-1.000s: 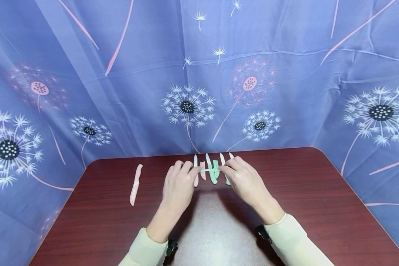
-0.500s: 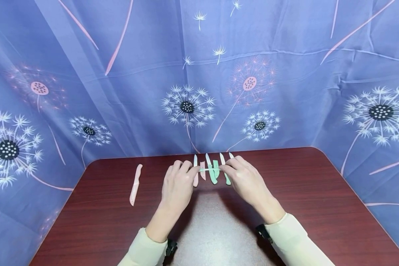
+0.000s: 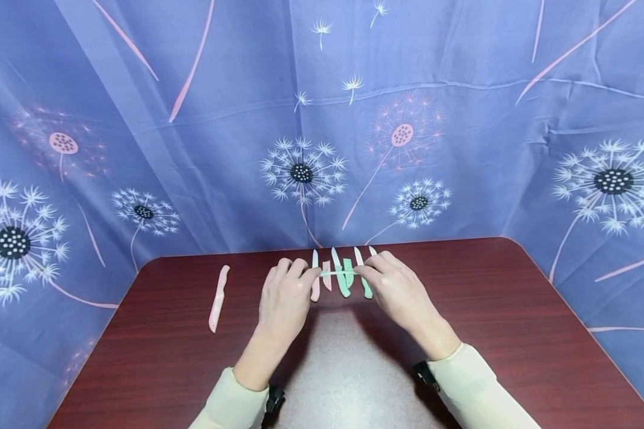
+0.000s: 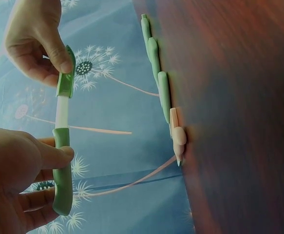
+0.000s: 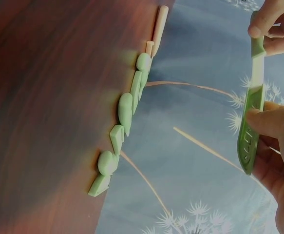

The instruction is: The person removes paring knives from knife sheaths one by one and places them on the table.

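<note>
Both hands meet over the far part of the table, joined by one green-handled knife. My left hand (image 3: 285, 301) grips its green handle (image 4: 62, 180), thumb along the side. Between thumb and fingers, my right hand (image 3: 402, 295) pinches the green sheath (image 5: 251, 131), which has cut-out marks. A length of pale blade (image 4: 62, 112) shows bare between handle and sheath; the tip end is inside the sheath. Behind the hands lie a bare pink knife (image 3: 315, 291), a pink sheath (image 3: 327, 281), a green knife (image 3: 343, 286), a green sheath (image 3: 349, 277) and another green knife (image 3: 367, 290).
A pink knife in its pink sheath (image 3: 219, 298) lies apart on the left of the dark red wooden table (image 3: 155, 345). One more blade tip (image 3: 372, 251) shows behind the right hand. A blue dandelion-print curtain (image 3: 220, 179) hangs around the table's back and sides.
The left hand has shifted slightly left with the handle, and a little more blade shows between the hands. The right hand stays almost still. The row of knives has not moved.
</note>
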Motion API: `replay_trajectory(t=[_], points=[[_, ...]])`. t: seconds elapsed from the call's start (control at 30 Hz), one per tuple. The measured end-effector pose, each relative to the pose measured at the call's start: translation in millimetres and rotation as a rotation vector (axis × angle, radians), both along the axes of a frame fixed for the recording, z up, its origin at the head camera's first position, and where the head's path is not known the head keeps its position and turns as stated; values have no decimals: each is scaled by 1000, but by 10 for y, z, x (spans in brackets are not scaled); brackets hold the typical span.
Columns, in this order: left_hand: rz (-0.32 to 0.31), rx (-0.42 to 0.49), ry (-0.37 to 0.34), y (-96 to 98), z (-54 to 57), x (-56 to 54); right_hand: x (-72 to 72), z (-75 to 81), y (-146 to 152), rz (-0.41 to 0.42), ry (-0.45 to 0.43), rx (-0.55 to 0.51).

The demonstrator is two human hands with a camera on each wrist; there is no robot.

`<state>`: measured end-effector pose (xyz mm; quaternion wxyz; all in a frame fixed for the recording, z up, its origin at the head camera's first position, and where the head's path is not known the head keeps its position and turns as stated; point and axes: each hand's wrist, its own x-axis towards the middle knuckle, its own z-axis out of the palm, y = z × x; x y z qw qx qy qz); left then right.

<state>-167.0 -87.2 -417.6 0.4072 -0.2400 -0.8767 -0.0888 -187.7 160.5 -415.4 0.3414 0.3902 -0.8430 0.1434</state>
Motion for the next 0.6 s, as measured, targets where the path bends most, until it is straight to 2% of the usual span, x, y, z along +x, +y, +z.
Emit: replay_trajectory(t=[0.6], points=[[22,11,-38,-50,44,10,-25,22,79,-23,8,-10]])
